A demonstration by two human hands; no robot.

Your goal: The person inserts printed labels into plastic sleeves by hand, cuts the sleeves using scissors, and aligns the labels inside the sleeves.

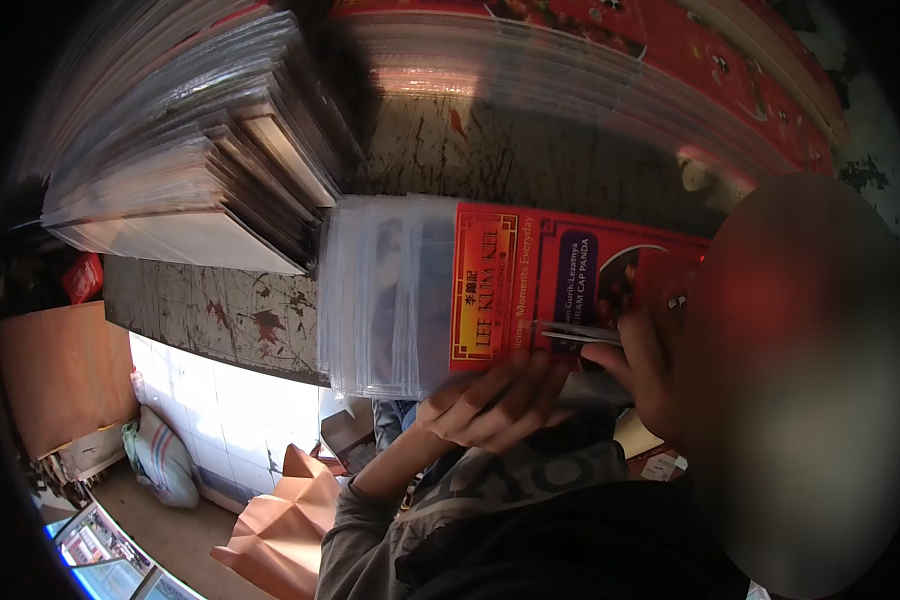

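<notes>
A red printed Lee Kum Kee sheet [530,240] lies on a stack of clear plastic sleeves [380,290] at the table's edge. My left hand [495,400] is at the sheet's near edge, its fingers curled and pressed together against it. My right hand [645,365] is closed around a slim metal tool [575,333] that looks like scissors, its thin blades lying across the sheet's printing and pointing left. The handle end is hidden in my fingers. A blurred oval covers the sheet's right end and part of my right hand.
A tall stack of boards and clear plastic [270,150] stands at upper left on the worn, scratched table [220,310]. More red printed sheets [710,80] are piled along the far side. Below are a white sack [160,460], crumpled brown paper [285,515] and a glass display case [100,550].
</notes>
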